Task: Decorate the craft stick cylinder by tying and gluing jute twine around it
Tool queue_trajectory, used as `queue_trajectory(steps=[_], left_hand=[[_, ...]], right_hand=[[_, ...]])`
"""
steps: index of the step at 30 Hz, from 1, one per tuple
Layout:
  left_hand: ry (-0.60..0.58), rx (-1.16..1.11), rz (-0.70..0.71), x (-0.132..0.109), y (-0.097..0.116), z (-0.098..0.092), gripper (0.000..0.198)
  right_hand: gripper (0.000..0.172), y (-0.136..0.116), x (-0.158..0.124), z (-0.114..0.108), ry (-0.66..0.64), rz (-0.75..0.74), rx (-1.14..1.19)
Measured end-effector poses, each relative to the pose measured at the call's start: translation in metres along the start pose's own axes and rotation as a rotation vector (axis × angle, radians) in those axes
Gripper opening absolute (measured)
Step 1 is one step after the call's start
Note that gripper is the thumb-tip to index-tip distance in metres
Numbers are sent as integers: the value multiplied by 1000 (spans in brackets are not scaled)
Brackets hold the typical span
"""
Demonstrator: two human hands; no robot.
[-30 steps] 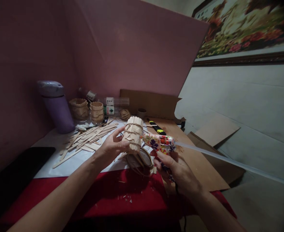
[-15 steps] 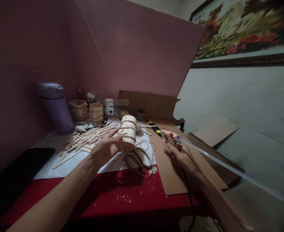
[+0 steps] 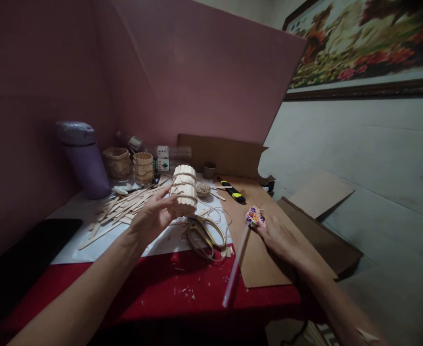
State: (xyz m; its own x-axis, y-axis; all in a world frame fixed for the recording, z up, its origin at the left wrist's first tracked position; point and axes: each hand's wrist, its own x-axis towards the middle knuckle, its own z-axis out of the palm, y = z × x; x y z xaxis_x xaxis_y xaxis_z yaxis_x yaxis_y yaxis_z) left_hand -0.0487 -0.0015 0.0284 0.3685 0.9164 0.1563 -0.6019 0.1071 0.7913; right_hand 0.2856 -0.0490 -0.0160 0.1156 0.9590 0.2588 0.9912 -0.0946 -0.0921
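Observation:
My left hand is closed round a small barrel-shaped holder of pale craft sticks, bound with rows of twine and tilted above the table. Over the cardboard sheet on the right, my right hand has hold of a flower-patterned hot glue gun; part of its grip is hidden by the hand. A long clear glue stick sticks out of it toward the table's front edge. Gold-handled scissors lie below the barrel, with loose twine around them.
Craft sticks are heaped on white paper at the left. Behind them stand a purple tumbler and two finished stick holders. A twine ball and a yellow-black utility knife lie near the back. Scraps dot the red cloth.
My right hand has lowered the glue gun and turned it, so the glue stick now points toward the front instead of right. The barrel has shifted slightly left and up.

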Motion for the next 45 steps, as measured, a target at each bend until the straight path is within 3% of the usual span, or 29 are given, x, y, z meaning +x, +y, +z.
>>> queue_trajectory(steps=[2, 4, 6, 8, 10, 13, 17, 23, 28, 32, 36, 40, 45], left_hand=[[-3, 5, 16, 1, 1, -2, 46], [-5, 10, 26, 2, 1, -3, 43], [2, 1, 37, 2, 1, -2, 41], [13, -20, 53, 2, 1, -1, 39], [29, -38, 63, 1, 2, 0, 38], [61, -48, 69, 1, 3, 2, 36], [72, -67, 77, 0, 3, 4, 38], [84, -95, 72, -1, 3, 5, 40], [70, -92, 72, 0, 2, 5, 37], [73, -81, 69, 0, 3, 4, 39], [102, -39, 45, 0, 5, 5, 40], [123, -3, 16, -1, 5, 4, 43], [97, 8, -15, -3, 1, 3, 48]], right_hand=[[37, -11, -2, -15, -21, -21, -129], [29, -32, -7, -35, 49, -80, -201], [22, -59, -11, -53, 74, -215, -80], [23, -89, -12, -61, 8, -315, 144], [21, -115, -8, -57, -98, -402, 287], [19, -145, 2, -41, -160, -434, 302], [25, -166, 9, -26, -242, -347, 182], [21, -174, 11, -22, -385, -269, 245], [19, -175, 11, -13, -327, -269, 259], [12, -166, 14, -22, -273, -250, 394], [8, -151, 26, -42, -199, -201, 807], [15, -144, 38, -51, -394, -70, 1390], [15, -147, 38, -46, -315, -60, 1568]])
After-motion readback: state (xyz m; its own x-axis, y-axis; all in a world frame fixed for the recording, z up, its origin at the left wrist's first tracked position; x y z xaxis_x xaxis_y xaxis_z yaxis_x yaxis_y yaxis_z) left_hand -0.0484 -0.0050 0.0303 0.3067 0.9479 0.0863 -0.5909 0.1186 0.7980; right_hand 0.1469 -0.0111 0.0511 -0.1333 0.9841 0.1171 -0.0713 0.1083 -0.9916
